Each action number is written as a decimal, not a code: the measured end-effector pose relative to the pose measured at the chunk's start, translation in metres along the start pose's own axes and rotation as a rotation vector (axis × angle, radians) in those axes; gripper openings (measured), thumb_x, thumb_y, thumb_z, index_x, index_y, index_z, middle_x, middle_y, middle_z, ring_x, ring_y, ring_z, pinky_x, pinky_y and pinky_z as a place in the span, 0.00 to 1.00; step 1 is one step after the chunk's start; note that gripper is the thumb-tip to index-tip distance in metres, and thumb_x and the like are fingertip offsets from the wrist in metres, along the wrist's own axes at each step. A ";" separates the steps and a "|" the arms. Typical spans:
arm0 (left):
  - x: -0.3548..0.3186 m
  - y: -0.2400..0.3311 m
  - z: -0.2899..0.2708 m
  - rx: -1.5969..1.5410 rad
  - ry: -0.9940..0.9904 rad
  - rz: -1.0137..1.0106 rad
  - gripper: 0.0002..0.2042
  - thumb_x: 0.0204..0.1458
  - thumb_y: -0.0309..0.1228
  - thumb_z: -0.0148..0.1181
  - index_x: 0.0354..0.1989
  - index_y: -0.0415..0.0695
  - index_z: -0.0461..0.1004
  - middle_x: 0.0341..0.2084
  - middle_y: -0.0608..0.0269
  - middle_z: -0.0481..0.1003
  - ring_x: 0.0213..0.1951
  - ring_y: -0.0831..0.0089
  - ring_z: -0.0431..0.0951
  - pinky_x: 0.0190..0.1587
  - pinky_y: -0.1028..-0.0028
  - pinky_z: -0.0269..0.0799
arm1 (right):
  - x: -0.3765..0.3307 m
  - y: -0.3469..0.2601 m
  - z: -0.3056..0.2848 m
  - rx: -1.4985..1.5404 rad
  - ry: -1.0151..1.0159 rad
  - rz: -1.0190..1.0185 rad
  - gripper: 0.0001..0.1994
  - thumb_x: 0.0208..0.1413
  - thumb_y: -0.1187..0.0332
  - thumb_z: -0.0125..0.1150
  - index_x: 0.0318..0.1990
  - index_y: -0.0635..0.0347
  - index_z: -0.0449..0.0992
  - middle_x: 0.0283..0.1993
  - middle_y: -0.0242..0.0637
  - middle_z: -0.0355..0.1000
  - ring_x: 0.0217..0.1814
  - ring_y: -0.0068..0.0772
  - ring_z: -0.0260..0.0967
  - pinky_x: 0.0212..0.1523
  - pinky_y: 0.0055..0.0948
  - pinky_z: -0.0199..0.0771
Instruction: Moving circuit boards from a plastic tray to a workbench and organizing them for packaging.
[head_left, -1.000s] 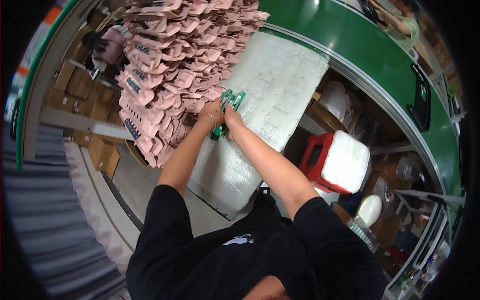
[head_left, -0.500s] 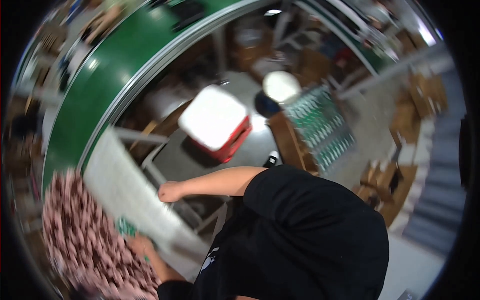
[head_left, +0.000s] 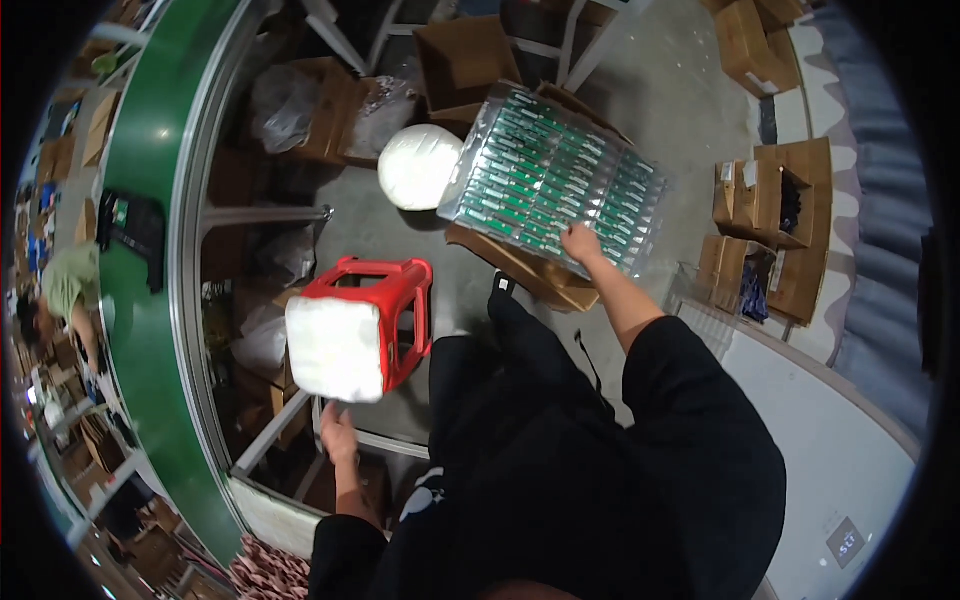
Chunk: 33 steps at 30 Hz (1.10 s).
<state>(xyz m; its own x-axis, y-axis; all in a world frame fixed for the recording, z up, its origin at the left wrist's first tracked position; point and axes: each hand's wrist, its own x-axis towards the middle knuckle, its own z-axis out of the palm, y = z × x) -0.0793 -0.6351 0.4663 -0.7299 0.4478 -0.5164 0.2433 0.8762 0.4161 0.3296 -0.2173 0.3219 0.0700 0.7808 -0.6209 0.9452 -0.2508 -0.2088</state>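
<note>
My right hand (head_left: 580,242) presses fingers on the clear tray of green parts (head_left: 553,177), which overhangs its cardboard box (head_left: 520,268); I judge it could tip. My left hand (head_left: 337,430), beyond the red stool (head_left: 385,310) from that tray, grips a metal rail (head_left: 375,440).

The right hand (head_left: 580,243) rests on the near edge of the clear plastic tray of small green parts (head_left: 553,189), which lies on an open brown cardboard box (head_left: 540,275); just left of that tray sits the white round cushioned stool (head_left: 420,166), and behind it stands another open brown cardboard carton (head_left: 470,55). Well to the left of this hand and nearer the person, the left hand (head_left: 338,435) rests on a grey metal frame bar (head_left: 385,443), with the red plastic stool with a white square pad (head_left: 355,330) just above it. Right of the right hand stand stacked open brown cardboard boxes (head_left: 775,230), and far to the left runs the curved green conveyor belt (head_left: 140,300).
</note>
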 end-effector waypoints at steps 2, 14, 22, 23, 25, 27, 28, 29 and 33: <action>0.045 0.109 0.062 -0.063 -0.333 0.249 0.19 0.50 0.26 0.56 0.52 0.40 0.67 0.43 0.52 0.74 0.43 0.67 0.75 0.45 0.73 0.70 | 0.020 0.009 0.009 -0.015 -0.241 -0.036 0.17 0.47 0.58 0.51 0.40 0.60 0.75 0.44 0.51 0.72 0.47 0.52 0.70 0.49 0.42 0.70; 0.213 0.305 0.382 0.185 -0.876 1.112 0.14 0.47 0.26 0.54 0.44 0.46 0.69 0.38 0.53 0.73 0.42 0.54 0.72 0.45 0.63 0.70 | 0.324 -0.087 0.034 -0.069 0.722 -0.507 0.21 0.45 0.69 0.56 0.50 0.61 0.67 0.51 0.41 0.65 0.52 0.43 0.63 0.52 0.41 0.64; 0.280 0.326 0.446 0.101 -0.871 0.964 0.12 0.48 0.26 0.55 0.42 0.43 0.70 0.36 0.53 0.74 0.40 0.56 0.74 0.44 0.64 0.70 | 0.395 -0.099 0.027 -0.185 0.774 -0.500 0.10 0.43 0.71 0.54 0.36 0.60 0.74 0.45 0.38 0.67 0.49 0.40 0.64 0.44 0.36 0.70; 0.282 0.331 0.448 0.093 -0.870 0.964 0.12 0.48 0.26 0.55 0.42 0.43 0.70 0.36 0.53 0.74 0.40 0.56 0.74 0.44 0.64 0.70 | 0.395 -0.101 0.027 -0.185 0.767 -0.484 0.10 0.43 0.71 0.54 0.36 0.60 0.74 0.45 0.38 0.67 0.49 0.40 0.64 0.44 0.36 0.70; 0.285 0.341 0.451 0.060 -0.873 0.969 0.12 0.48 0.26 0.55 0.42 0.42 0.70 0.37 0.54 0.74 0.40 0.57 0.75 0.44 0.65 0.71 | 0.397 -0.107 0.026 -0.335 0.700 -0.444 0.07 0.43 0.71 0.54 0.31 0.59 0.75 0.41 0.36 0.67 0.48 0.36 0.65 0.41 0.34 0.71; 0.286 0.347 0.453 0.064 -0.882 0.954 0.12 0.48 0.26 0.55 0.43 0.42 0.70 0.38 0.54 0.74 0.40 0.57 0.75 0.44 0.65 0.71 | 0.399 -0.113 0.024 -0.412 0.728 -0.464 0.06 0.43 0.71 0.54 0.30 0.59 0.75 0.40 0.35 0.67 0.47 0.35 0.65 0.41 0.34 0.71; 0.286 0.349 0.454 0.061 -0.899 0.950 0.12 0.48 0.25 0.55 0.43 0.41 0.70 0.38 0.54 0.74 0.39 0.57 0.75 0.43 0.66 0.71 | 0.399 -0.115 0.022 -0.503 0.693 -0.447 0.06 0.43 0.71 0.54 0.29 0.59 0.75 0.40 0.34 0.67 0.46 0.34 0.66 0.40 0.34 0.71; 0.286 0.351 0.454 0.066 -0.901 0.940 0.12 0.48 0.25 0.55 0.43 0.41 0.70 0.38 0.54 0.74 0.39 0.57 0.75 0.43 0.66 0.71 | 0.398 -0.115 0.019 -0.498 0.715 -0.451 0.06 0.43 0.71 0.54 0.29 0.59 0.75 0.40 0.34 0.67 0.46 0.34 0.66 0.40 0.34 0.71; 0.292 0.354 0.452 0.044 -0.949 0.906 0.12 0.48 0.26 0.54 0.42 0.42 0.70 0.38 0.54 0.74 0.40 0.56 0.75 0.43 0.65 0.71 | 0.387 -0.102 0.001 -0.428 0.685 -0.530 0.08 0.44 0.69 0.55 0.33 0.58 0.73 0.39 0.34 0.67 0.47 0.37 0.66 0.38 0.36 0.74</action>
<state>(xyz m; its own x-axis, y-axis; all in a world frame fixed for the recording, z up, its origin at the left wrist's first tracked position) 0.0825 -0.1133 0.1246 0.4290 0.8109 -0.3981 0.4402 0.1971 0.8760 0.2599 0.1101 0.1023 -0.3567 0.9309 0.0787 0.9341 0.3544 0.0421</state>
